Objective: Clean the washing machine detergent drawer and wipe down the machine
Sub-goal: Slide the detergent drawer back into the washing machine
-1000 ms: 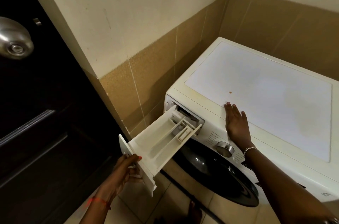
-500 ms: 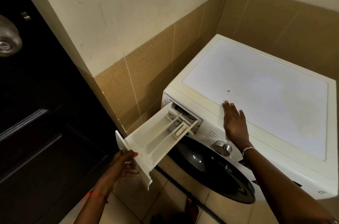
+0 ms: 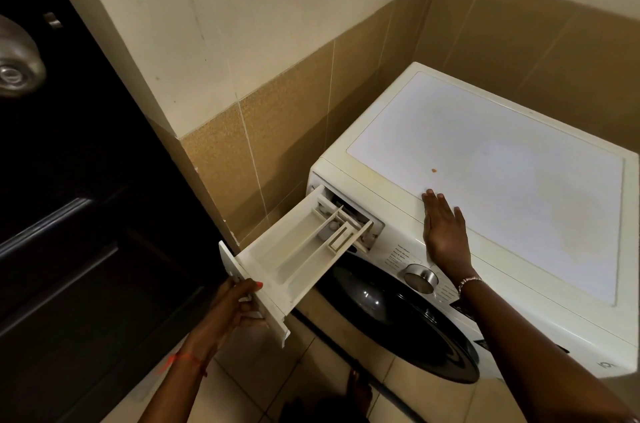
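A white front-loading washing machine (image 3: 502, 180) stands in the tiled corner. Its white detergent drawer (image 3: 294, 252) is pulled far out to the lower left, with its back end still in the slot (image 3: 356, 214). The drawer's compartments show their dividers. My left hand (image 3: 239, 304) grips the drawer's front panel, thumb on top. My right hand (image 3: 445, 232) lies flat with straight fingers on the machine's top front edge, above the silver dial (image 3: 420, 278). A small orange speck (image 3: 434, 170) sits on the lid.
A dark door (image 3: 86, 214) with a round metal knob (image 3: 17, 65) stands on the left, close to the pulled-out drawer. The machine's dark round door (image 3: 398, 322) faces the tiled floor (image 3: 249, 384). Tiled walls close in behind and beside the machine. A foot (image 3: 358, 388) shows below.
The drawer has slid a little further out of its slot in my left hand. My right hand stays flat on the machine's top.
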Demonstrator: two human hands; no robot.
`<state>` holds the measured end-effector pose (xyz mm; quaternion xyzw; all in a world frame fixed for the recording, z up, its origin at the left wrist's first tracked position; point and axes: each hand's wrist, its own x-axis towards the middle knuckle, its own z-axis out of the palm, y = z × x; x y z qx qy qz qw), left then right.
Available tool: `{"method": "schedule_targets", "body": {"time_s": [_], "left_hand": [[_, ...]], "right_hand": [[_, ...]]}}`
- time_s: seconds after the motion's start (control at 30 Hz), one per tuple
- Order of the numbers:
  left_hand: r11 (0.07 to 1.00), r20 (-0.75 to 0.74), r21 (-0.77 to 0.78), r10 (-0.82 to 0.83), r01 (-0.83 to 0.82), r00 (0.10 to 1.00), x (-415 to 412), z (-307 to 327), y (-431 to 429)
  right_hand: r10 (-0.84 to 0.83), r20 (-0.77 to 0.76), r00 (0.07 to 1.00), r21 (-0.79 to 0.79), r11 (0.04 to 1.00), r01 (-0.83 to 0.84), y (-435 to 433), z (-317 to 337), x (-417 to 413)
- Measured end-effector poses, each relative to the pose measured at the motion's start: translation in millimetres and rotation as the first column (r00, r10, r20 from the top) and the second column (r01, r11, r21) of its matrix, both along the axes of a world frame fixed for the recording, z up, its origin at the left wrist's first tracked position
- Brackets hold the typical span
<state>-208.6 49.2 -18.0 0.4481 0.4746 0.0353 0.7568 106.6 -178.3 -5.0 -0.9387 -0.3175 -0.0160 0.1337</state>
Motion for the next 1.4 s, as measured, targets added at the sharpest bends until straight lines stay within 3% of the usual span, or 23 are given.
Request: {"method": "schedule_targets", "body": {"time_s": [0.53, 1.4], "left_hand": [[0.985, 0.077, -0.172, 0.029, -0.016, 0.997, 7, -21, -22], [0.981, 0.118, -0.194, 0.028, -0.005, 0.993, 25, -14, -12]], "right_hand": [[-0.01, 0.005, 1.0, -0.011, 1.0, 0.01, 1, 1, -1], [-0.014, -0.002, 1.0, 0.005, 1.0, 0.014, 2, 4, -5]]}}
